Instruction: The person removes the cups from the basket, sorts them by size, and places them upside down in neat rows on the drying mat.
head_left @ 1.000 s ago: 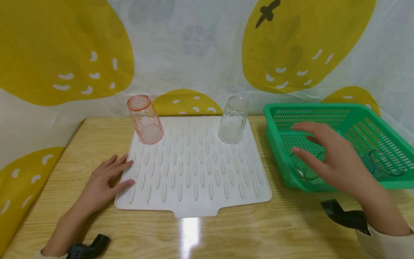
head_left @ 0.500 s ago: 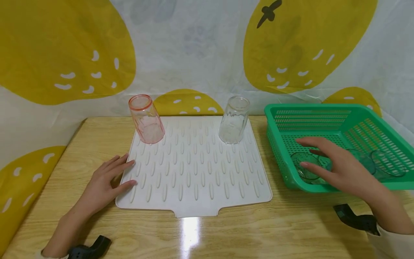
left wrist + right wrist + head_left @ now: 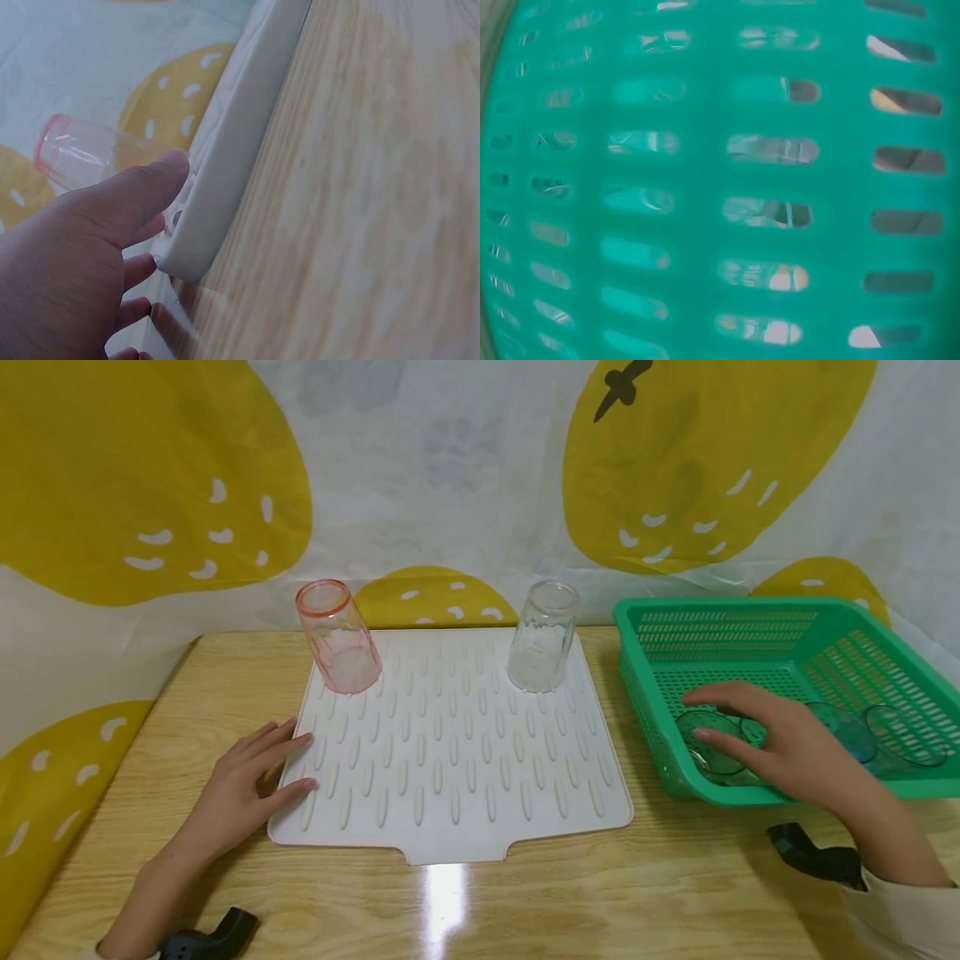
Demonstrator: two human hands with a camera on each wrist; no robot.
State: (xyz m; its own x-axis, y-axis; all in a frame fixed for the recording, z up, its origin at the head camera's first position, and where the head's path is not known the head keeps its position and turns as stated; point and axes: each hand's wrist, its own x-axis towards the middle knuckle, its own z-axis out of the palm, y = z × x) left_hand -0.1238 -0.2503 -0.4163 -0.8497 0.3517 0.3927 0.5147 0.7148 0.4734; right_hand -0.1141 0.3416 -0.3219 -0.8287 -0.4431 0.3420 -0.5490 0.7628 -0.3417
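My left hand [image 3: 247, 789] rests with spread fingers at the left edge of a white ribbed drying mat [image 3: 450, 827]. In the left wrist view, the thumb [image 3: 142, 191] lies over the mat's rim. A pink-tinted drinking glass [image 3: 341, 643] stands upside down at the mat's back left, and a clear glass [image 3: 542, 639] at its back right. Over the green basket [image 3: 720, 793], my right hand [image 3: 787, 747] reaches in, thumb and fingers apart near a glass [image 3: 693, 722] inside. Its other fingers are hidden. Only the slotted basket wall [image 3: 697, 172] fills the right wrist view.
Several glasses lie in the basket, among them a clear one [image 3: 911, 739] at the right. All stands on a wooden table [image 3: 360, 902], backed by a white cloth [image 3: 450, 468] with yellow shapes. Black bands [image 3: 817, 860] circle both wrists.
My right hand has lowered into the basket towards the near-left glass, then moved only slightly. The left hand, the mat and the two glasses on it have stayed put.
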